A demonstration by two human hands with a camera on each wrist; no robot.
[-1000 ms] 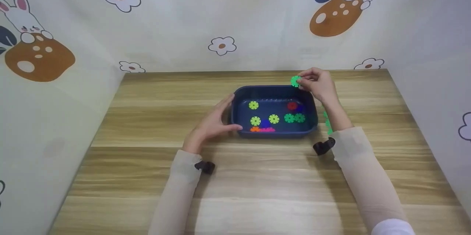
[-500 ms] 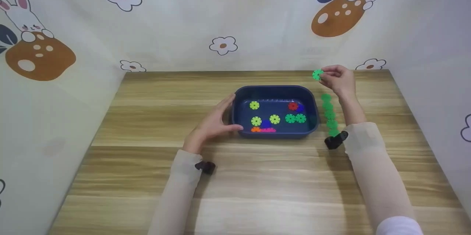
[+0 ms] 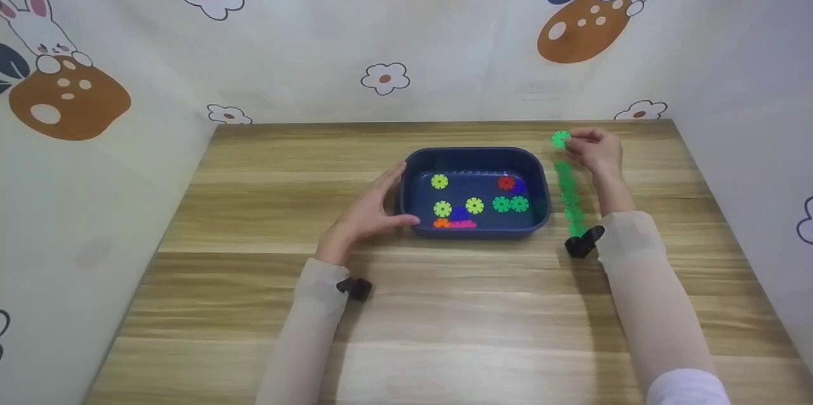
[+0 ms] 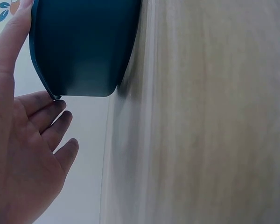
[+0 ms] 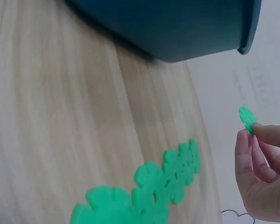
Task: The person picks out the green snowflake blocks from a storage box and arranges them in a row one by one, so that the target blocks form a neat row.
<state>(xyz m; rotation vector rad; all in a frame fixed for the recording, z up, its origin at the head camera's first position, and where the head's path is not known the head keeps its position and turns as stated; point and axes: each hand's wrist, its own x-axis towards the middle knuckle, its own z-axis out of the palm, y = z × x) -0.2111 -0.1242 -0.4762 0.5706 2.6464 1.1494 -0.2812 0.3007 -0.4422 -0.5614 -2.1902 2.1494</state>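
Observation:
A dark blue plastic bin [image 3: 475, 232] stands on the wooden table. My left hand [image 3: 371, 211] rests against its left end, fingers at the far corner and thumb at the near one. In the left wrist view these fingers look relaxed, tips touching the rim. Beyond the bin's far right corner, my right hand [image 3: 596, 150] pinches a green snowflake disc [image 5: 247, 118] between thumb and fingers, held above the table. Below it, a row of overlapping green snowflake discs [image 3: 567, 189] lies along the bin's right side, apart from the bin.
Inside the bin lie several loose discs: yellow-green [image 3: 474, 205], green [image 3: 502, 204], red [image 3: 505, 183], blue, orange [image 3: 441, 223] and pink. A patterned cloth [image 3: 305, 49] hangs behind the table's far edge, with more at both sides.
My right hand has carried the green snowflake disc rightward from above the bin's far rim to beyond the green row, then lowered it slightly. My left hand and the bin have stayed put.

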